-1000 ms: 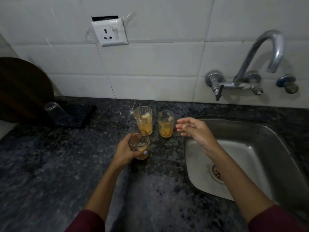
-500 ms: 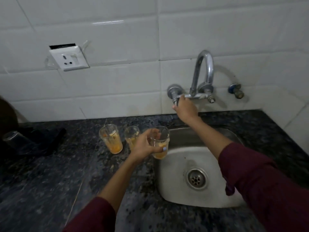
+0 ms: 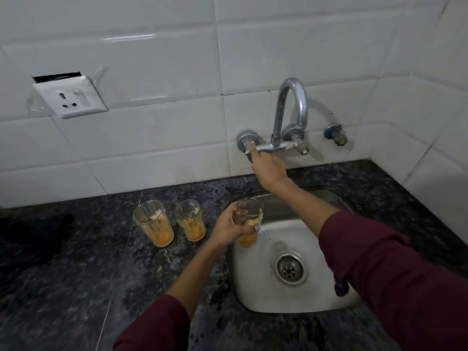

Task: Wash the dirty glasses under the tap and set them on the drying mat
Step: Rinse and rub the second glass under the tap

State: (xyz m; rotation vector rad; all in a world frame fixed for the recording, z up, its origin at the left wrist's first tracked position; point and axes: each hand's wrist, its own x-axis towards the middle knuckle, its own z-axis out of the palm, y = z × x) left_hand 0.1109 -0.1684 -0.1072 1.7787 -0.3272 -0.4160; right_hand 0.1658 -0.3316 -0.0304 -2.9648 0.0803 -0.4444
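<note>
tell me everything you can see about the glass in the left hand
The held glass is a clear, slightly tapered tumbler that looks like glass or clear plastic. It is dirty: orange residue pools in its base and a pale smear clings to the inside wall. The left hand wraps it from the left side, fingers curling across its front. It is upright or nearly so, held at the left edge of the steel sink, not yet beneath the tap spout. No water is visible running into it.

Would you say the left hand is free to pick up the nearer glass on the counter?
Probably not yet: the left hand already holds a glass over the sink.
</note>
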